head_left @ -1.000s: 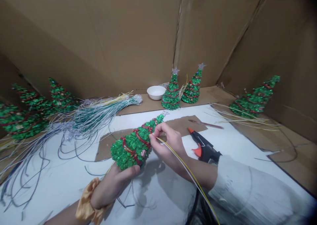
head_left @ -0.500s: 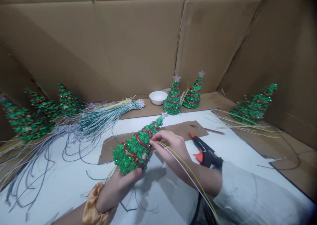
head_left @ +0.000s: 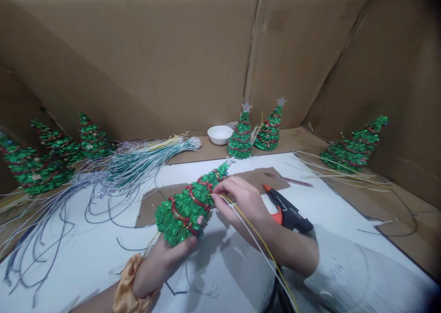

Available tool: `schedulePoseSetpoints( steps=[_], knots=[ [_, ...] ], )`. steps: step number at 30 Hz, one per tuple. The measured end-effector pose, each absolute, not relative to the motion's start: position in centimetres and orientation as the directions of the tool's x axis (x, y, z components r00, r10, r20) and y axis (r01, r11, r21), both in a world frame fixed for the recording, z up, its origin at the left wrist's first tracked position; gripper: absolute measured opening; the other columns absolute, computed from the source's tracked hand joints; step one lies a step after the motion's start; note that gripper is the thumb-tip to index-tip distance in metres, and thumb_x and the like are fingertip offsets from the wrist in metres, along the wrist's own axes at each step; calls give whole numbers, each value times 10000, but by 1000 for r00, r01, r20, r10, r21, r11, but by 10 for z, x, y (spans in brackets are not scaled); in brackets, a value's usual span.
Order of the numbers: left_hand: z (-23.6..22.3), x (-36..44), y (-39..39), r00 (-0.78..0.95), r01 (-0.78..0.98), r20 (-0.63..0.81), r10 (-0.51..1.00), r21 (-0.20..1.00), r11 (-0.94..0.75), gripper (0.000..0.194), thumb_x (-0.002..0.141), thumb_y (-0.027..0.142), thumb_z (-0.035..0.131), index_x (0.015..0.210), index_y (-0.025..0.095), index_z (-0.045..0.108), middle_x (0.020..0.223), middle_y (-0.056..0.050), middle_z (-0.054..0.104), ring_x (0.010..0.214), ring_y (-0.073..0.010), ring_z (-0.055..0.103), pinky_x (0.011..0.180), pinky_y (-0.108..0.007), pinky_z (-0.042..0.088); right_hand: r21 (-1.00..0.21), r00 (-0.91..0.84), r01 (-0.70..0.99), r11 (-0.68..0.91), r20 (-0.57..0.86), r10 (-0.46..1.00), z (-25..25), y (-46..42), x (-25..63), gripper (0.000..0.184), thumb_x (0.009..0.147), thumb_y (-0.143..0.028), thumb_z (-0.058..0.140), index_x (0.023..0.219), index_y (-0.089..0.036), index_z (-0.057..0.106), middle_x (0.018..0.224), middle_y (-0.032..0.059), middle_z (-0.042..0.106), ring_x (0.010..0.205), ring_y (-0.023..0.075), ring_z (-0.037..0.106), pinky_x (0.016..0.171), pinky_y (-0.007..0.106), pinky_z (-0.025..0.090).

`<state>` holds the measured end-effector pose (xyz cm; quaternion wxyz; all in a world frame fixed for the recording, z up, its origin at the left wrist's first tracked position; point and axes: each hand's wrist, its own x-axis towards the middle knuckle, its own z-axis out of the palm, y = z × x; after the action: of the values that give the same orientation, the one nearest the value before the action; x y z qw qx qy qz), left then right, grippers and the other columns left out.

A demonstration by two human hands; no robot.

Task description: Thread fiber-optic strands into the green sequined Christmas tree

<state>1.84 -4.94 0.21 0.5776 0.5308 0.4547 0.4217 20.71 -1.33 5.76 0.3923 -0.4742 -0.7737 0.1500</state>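
My left hand (head_left: 172,258) is closed round the base of a small green Christmas tree (head_left: 188,203), its thumb on the near side. The tree leans to the upper right, wound with red garland and topped by a pale star (head_left: 230,162). At the tree's right side, the thumb and forefinger of my right hand (head_left: 241,205) pinch a yellow wire and a white wire (head_left: 255,235). The yellow tip meets the foliage; whether it goes in, I cannot tell. Both wires trail down past my right forearm.
A black glue gun (head_left: 289,212) with orange nozzle lies right of my right hand, near a thin pointed tool (head_left: 289,180). Wire bundles (head_left: 138,164) spread left. More trees (head_left: 240,136) stand behind, left and right. A white bowl (head_left: 220,135) sits against the cardboard wall (head_left: 193,65).
My right hand has shifted very slightly right, still pinching the wires at the tree. The tree has barely moved in my left hand. The camera view has shifted a little.
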Motion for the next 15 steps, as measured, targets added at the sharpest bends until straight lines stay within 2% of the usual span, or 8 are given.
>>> schedulePoseSetpoints(
  steps=[4, 10, 15],
  knots=[
    [-1, 19, -51, 215, -5, -83, 973, 996, 87, 481, 743, 373, 610, 1195, 231, 528, 1258, -47, 537, 1194, -295, 424, 1035, -408, 289, -607, -231, 611, 509, 478, 847, 51, -13, 202, 83, 787, -134, 491, 718, -172, 517, 727, 18, 556, 695, 137, 504, 634, 255, 385],
    [7, 18, -49, 182, 176, -117, 976, 981, 84, 474, 705, 413, 630, 1122, 194, 586, 1121, -68, 623, 1195, -319, 403, 1074, -444, 177, -600, -227, 600, 530, 507, 831, 40, -15, 196, 95, 829, -134, 415, 777, -173, 483, 740, 30, 535, 694, 143, 495, 644, 259, 387],
    [14, 22, -51, 143, 256, -143, 979, 961, 103, 443, 689, 423, 629, 1080, 217, 611, 1160, -59, 601, 1200, -330, 397, 1076, -446, 167, -640, -184, 589, 494, 489, 853, 36, -15, 194, 110, 839, -133, 397, 761, -180, 459, 736, 21, 507, 677, 137, 480, 626, 247, 375]
  ],
)
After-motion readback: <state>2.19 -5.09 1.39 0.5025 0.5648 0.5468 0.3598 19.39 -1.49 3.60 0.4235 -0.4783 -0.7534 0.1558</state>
